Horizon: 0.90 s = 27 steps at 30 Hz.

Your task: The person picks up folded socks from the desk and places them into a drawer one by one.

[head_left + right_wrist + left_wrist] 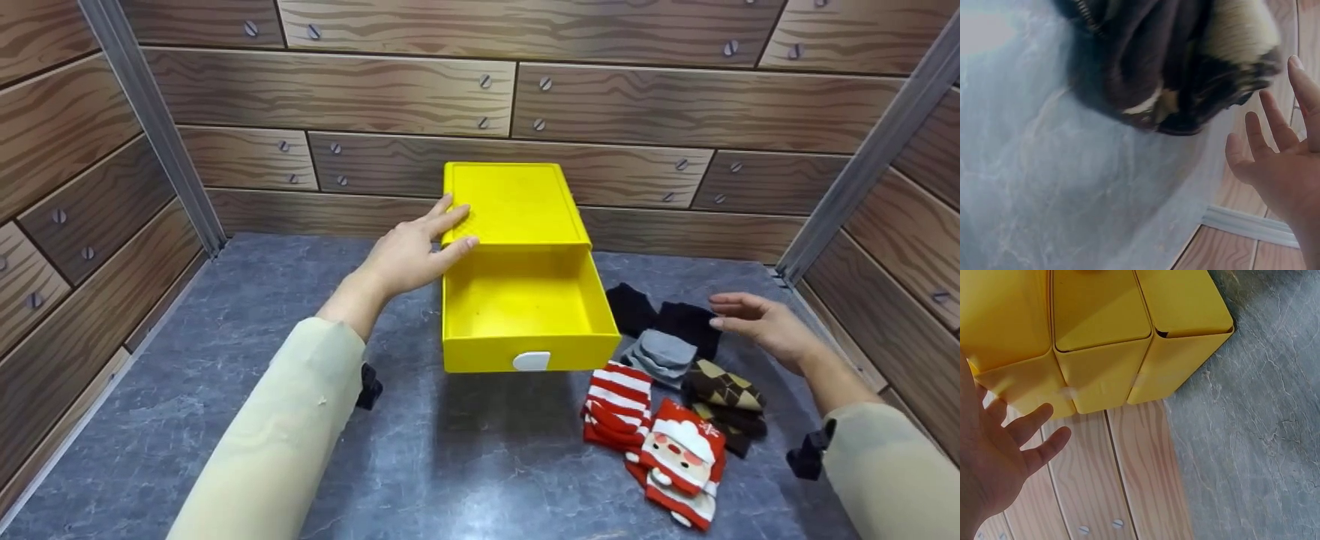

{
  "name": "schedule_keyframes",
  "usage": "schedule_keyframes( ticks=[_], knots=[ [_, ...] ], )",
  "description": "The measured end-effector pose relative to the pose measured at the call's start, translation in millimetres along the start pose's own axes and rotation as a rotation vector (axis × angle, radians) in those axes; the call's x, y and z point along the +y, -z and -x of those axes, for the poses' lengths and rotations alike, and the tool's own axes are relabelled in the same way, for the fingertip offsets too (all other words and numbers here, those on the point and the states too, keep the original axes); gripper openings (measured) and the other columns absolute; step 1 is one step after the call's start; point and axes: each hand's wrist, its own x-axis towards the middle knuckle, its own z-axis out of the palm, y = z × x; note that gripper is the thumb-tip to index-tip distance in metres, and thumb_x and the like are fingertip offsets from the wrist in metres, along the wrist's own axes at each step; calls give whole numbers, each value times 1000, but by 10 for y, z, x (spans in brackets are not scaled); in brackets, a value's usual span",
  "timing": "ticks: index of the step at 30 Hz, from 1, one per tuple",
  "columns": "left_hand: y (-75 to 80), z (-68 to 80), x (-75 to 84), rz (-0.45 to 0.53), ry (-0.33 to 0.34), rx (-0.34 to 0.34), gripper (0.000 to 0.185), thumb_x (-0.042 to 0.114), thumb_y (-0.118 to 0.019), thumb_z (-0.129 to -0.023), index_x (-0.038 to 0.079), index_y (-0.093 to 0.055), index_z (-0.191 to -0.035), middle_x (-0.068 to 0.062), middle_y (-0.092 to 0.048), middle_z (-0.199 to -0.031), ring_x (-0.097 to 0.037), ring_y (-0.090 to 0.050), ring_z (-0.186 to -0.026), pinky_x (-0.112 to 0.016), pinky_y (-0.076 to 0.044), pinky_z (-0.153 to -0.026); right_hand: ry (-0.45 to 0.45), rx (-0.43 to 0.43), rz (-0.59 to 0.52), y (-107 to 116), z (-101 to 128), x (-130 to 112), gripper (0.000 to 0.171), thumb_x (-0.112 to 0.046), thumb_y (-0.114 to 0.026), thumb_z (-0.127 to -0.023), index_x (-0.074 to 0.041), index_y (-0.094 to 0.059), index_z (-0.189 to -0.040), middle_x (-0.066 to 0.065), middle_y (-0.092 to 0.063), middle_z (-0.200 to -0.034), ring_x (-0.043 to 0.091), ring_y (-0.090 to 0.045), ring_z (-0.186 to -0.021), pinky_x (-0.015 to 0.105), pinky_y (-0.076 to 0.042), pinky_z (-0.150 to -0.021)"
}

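Observation:
My left hand rests on the near left part of the yellow drawer unit's top, its fingers extended. The top drawer, which has a white handle tab, is pulled out and holds nothing. At the right, my right hand hovers with relaxed fingers and an empty grasp beside folded black socks. Grey socks lie in front of these, with brown argyle socks to their right. Red-and-white striped socks and red Santa socks lie nearest me.
In the left wrist view, the unit's yellow side shows three stacked sections. Wood-patterned panels enclose the grey marbled table at the back and both sides. Metal posts stand at the rear corners.

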Motion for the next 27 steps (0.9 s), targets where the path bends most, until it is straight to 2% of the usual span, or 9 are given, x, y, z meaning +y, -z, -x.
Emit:
schedule_keyframes(
  ticks=[2,4,8,10,12,17,22,27],
  knots=[
    [-9,-4,-1,2,-6,-2,79,78,-41,-102,36,-31,-168,10,-13,-176,-32,-33,-156,-55,-32,-122,-22,-19,-1,-9,4,45,63,-32,-68,-107,-2,-46,-158,28,-45,-158,-7,-56,-109,27,-51,-94],
    [-18,-10,-5,2,-9,-3,79,78,-40,-102,36,-31,-168,10,-13,-176,-32,-33,-156,-55,-31,-122,-38,-38,-3,-19,8,83,67,-33,-69,-107,0,-44,-159,30,-41,-160,-1,-56,-113,29,-52,-95],
    [-26,-14,-9,7,-7,1,78,78,-40,-102,37,-31,-168,11,-13,-176,-31,-33,-156,-54,-32,-122,-60,-76,20,-46,1,128,71,-37,-69,-106,-1,-41,-160,31,-37,-162,28,-53,-130,40,-48,-102],
    [-29,-16,-12,13,-6,2,78,77,-41,-102,37,-31,-168,12,-13,-176,-31,-33,-156,-54,-32,-122,-63,-96,25,-60,-3,139,72,-38,-69,-105,-2,-41,-160,34,-33,-162,44,-44,-139,49,-43,-107],
    [-32,-12,-10,19,-5,1,78,77,-41,-102,38,-31,-168,13,-12,-176,-31,-32,-157,-55,-31,-122,-66,-117,18,-76,-4,150,72,-37,-69,-106,-3,-40,-161,36,-29,-163,52,-35,-145,57,-38,-111],
    [-39,8,-10,26,6,-6,77,78,-41,-101,39,-30,-168,14,-12,-176,-31,-32,-157,-55,-31,-122,-60,-163,-3,-109,7,208,75,-32,-71,-104,-4,-35,-165,37,-19,-167,58,-24,-149,67,-29,-116],
    [-32,14,-14,29,6,-3,77,78,-42,-101,39,-31,-168,14,-12,-176,-31,-33,-156,-55,-32,-122,-35,-155,30,-139,-3,255,78,-28,-75,-102,-2,-36,-164,38,-15,-168,60,-13,-152,72,-17,-119],
    [-11,8,-17,20,7,6,78,77,-41,-102,38,-31,-168,13,-12,-176,-30,-33,-156,-55,-32,-122,16,-127,105,-163,-61,265,76,-24,-76,-101,2,-39,-162,41,-20,-165,63,-15,-150,75,-16,-117]
  ],
)
